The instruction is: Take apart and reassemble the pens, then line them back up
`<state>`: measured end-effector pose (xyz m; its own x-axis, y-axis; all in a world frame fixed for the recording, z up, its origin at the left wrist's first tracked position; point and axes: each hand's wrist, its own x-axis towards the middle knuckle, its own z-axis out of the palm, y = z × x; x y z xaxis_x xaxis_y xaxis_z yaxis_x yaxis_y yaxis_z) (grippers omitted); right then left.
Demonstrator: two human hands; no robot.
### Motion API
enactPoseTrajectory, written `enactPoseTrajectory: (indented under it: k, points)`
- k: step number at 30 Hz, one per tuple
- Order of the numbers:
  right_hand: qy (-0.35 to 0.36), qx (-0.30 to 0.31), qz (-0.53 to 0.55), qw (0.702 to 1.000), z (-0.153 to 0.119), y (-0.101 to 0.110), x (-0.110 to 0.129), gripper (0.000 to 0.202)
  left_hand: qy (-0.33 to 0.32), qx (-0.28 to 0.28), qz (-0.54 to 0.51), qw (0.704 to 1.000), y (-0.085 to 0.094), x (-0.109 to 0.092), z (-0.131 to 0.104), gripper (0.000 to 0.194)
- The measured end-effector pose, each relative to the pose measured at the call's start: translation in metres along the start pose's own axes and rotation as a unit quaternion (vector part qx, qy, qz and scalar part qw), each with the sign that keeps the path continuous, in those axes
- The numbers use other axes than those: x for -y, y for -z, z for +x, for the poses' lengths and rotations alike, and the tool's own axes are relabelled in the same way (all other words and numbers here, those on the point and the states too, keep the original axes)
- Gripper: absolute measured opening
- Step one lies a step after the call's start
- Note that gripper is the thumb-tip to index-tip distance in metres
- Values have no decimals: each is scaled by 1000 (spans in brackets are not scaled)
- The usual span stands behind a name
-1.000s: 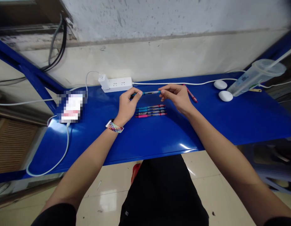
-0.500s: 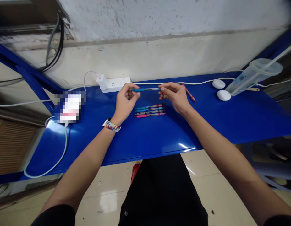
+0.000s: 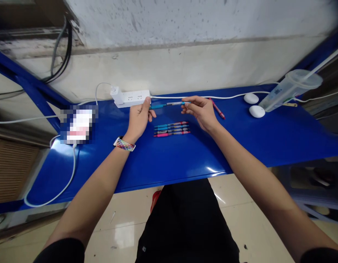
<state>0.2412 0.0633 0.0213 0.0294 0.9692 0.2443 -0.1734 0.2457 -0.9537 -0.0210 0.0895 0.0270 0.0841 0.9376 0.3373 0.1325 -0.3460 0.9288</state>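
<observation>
The held pen is bright blue toward one end and clear along its middle. In the row of pens, blue and red parts show beside clear barrels, and the nearest has a pink section. A separate pen is red. The surface is deep blue. The power strip and two rounded objects are white. The tumbler is translucent with blue print. The wristband mixes many colours in streaks; the trousers are black. The wall is speckled grey above cream.
</observation>
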Motion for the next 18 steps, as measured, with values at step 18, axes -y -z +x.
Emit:
enactPoseTrajectory:
  k: [18]
  points:
    - [-39,-44,56,997,5,5,6,13,-29,-34,-66,997,8,15,11,21]
